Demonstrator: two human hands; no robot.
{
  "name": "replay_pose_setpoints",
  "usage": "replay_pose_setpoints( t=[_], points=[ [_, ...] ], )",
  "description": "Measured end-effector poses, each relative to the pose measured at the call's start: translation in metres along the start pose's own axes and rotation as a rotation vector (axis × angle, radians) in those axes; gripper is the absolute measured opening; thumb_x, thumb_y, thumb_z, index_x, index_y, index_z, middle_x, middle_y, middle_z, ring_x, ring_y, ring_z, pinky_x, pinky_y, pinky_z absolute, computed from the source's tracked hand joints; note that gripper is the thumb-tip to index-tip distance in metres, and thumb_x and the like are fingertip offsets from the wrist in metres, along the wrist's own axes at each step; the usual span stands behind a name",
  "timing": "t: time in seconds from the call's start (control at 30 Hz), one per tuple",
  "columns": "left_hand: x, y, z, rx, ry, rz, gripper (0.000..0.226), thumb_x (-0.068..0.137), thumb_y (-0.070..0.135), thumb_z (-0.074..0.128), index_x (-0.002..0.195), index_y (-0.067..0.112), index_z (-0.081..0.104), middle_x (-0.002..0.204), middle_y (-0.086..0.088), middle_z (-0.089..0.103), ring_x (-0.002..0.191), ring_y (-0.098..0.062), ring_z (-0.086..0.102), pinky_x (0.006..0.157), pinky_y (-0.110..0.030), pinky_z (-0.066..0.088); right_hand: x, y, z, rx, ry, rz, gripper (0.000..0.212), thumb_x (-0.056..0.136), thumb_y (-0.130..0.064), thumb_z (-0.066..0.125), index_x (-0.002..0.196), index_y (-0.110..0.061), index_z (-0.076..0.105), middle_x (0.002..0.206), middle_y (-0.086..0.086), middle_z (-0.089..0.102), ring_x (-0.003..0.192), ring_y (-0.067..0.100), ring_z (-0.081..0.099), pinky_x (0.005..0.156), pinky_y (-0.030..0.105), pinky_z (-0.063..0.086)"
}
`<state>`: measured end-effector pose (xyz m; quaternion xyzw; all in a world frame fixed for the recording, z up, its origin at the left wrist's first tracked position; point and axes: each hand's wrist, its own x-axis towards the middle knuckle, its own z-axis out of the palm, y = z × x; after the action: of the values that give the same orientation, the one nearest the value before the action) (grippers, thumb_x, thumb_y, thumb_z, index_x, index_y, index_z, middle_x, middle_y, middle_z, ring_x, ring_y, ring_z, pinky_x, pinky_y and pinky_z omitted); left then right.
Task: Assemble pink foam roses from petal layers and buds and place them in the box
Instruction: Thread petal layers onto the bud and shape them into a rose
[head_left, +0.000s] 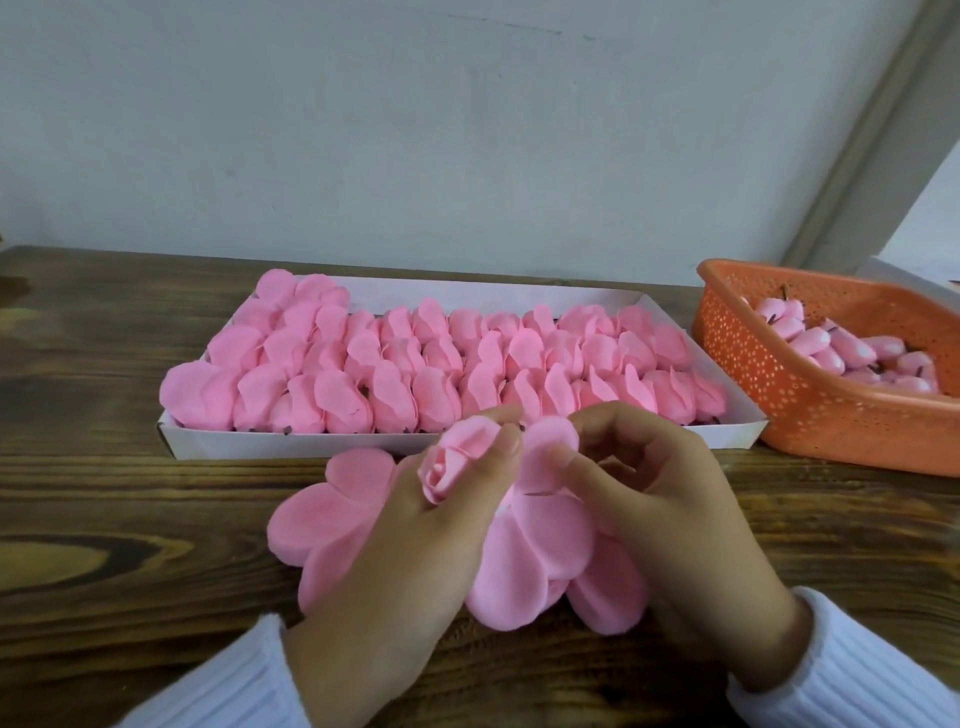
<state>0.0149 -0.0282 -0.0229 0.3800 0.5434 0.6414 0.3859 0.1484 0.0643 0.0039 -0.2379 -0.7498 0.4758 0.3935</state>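
1. Table (104, 509): a dark wooden top with strong grain that carries everything, with a pale wall (467, 130) behind it.
2. Box (260, 444): white, long and shallow, lying across the middle of the table. It is packed with rows of pink roses (441, 364), and a few petals spill over its left rim.
3. Basket (810, 415): orange and perforated, at the right edge, just beside the box's right end. A heap of spare buds (841, 348) with dark stubs lies inside.
4. Petal layers: one loose petal layer (322, 525) lies flat on the table in front of the box, partly under the left wrist. A second, the held petal layer (540, 545), is lifted between the two hands with its lobes drooping toward the camera.
5. Right hand (675, 519): in a white sleeve (857, 670), fingers curled, thumb and forefinger pinching the upper part of the held petal layer.
6. Left hand (415, 561): also white-sleeved, with its fingers closed around the bud, thumb against one side.
7. Bud (452, 462): a tight pink rosebud, tilted, gripped in the left fingers just beside the held petal layer and in front of the box's near wall.
8. Stem (540, 493): a thin dark line at the middle of the held layer, probably the bud's stem, though it is too fine to be sure.
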Motion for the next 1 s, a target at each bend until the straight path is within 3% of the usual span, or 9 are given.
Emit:
replay_pose_setpoints(
  t=[0.1,0.2,0.3,0.4,0.53,0.63,0.73,0.87,1.0],
  points=[
    [0.000,0.001,0.000,-0.021,0.023,-0.003,0.051,0.074,0.062,0.056,0.117,0.036,0.063,0.118,0.013,0.067,0.114,-0.004,0.060,0.104,-0.039,0.044,-0.001,-0.002,0.000,-0.022,0.019,-0.045,0.005,0.081,-0.019,0.073,0.079,-0.019,0.069,0.074,0.004,0.068,0.068,0.022,0.061,0.063,0.032,0.050],
    [-0.001,0.003,0.000,-0.026,0.016,0.016,0.046,0.074,0.063,0.056,0.110,0.039,0.067,0.114,0.012,0.069,0.111,-0.004,0.062,0.101,-0.038,0.045,-0.003,-0.004,0.001,-0.044,0.017,-0.089,0.003,0.077,-0.022,0.068,0.079,-0.020,0.067,0.074,0.003,0.067,0.069,0.022,0.062,0.064,0.031,0.051],
    [-0.003,0.008,0.002,-0.021,-0.059,0.057,0.037,0.073,0.063,0.057,0.101,0.042,0.070,0.100,0.008,0.074,0.101,-0.006,0.067,0.090,-0.030,0.048,-0.006,-0.006,0.003,-0.058,0.014,-0.148,0.004,0.079,-0.019,0.067,0.075,-0.018,0.067,0.071,0.000,0.066,0.065,0.014,0.062,0.062,0.023,0.049],
    [-0.005,0.011,0.004,0.087,-0.146,0.124,0.035,0.076,0.064,0.052,0.104,0.049,0.066,0.104,0.016,0.072,0.104,0.003,0.063,0.087,-0.022,0.047,-0.007,-0.008,0.004,-0.065,0.030,-0.190,0.005,0.080,-0.018,0.067,0.075,-0.017,0.066,0.066,-0.002,0.065,0.059,0.008,0.059,0.057,0.016,0.046],
    [-0.007,0.015,0.006,0.104,-0.231,0.180,0.031,0.090,0.051,0.055,0.113,0.035,0.068,0.109,0.021,0.070,0.107,0.007,0.060,0.085,-0.003,0.041,-0.007,-0.010,0.003,-0.062,0.039,-0.207,0.005,0.080,-0.017,0.066,0.075,-0.016,0.066,0.064,-0.002,0.065,0.058,0.011,0.060,0.056,0.018,0.048],
    [-0.007,0.016,0.007,0.119,-0.248,0.242,0.026,0.089,0.038,0.053,0.105,0.027,0.070,0.098,0.019,0.073,0.098,0.006,0.064,0.079,-0.002,0.043,-0.008,-0.011,0.005,-0.036,0.011,-0.232,0.005,0.081,-0.014,0.067,0.078,-0.018,0.067,0.064,-0.004,0.065,0.059,0.008,0.061,0.058,0.018,0.049],
    [-0.007,0.018,0.008,0.132,-0.258,0.274,0.020,0.090,0.035,0.053,0.095,0.032,0.072,0.086,0.021,0.072,0.089,0.008,0.065,0.074,-0.004,0.045,-0.009,-0.011,0.004,-0.015,-0.026,-0.242,0.005,0.083,-0.015,0.067,0.081,-0.019,0.068,0.067,-0.006,0.067,0.063,0.009,0.064,0.062,0.021,0.050],
    [-0.008,0.021,0.010,0.148,-0.196,0.286,0.026,0.091,0.033,0.050,0.087,0.050,0.070,0.089,0.031,0.069,0.093,0.015,0.061,0.076,0.002,0.040,-0.009,-0.014,0.003,0.018,-0.064,-0.271,0.008,0.084,-0.025,0.062,0.089,-0.026,0.069,0.077,-0.007,0.069,0.071,0.012,0.066,0.068,0.026,0.053],
    [-0.010,0.024,0.009,0.167,-0.101,0.201,0.022,0.087,0.062,0.049,0.079,0.056,0.067,0.077,0.029,0.069,0.081,0.018,0.060,0.067,0.004,0.039,-0.008,-0.012,0.002,-0.005,-0.057,-0.294,0.015,0.083,-0.026,0.060,0.097,-0.028,0.065,0.094,-0.009,0.066,0.085,0.014,0.061,0.077,0.028,0.046]
  ],
)
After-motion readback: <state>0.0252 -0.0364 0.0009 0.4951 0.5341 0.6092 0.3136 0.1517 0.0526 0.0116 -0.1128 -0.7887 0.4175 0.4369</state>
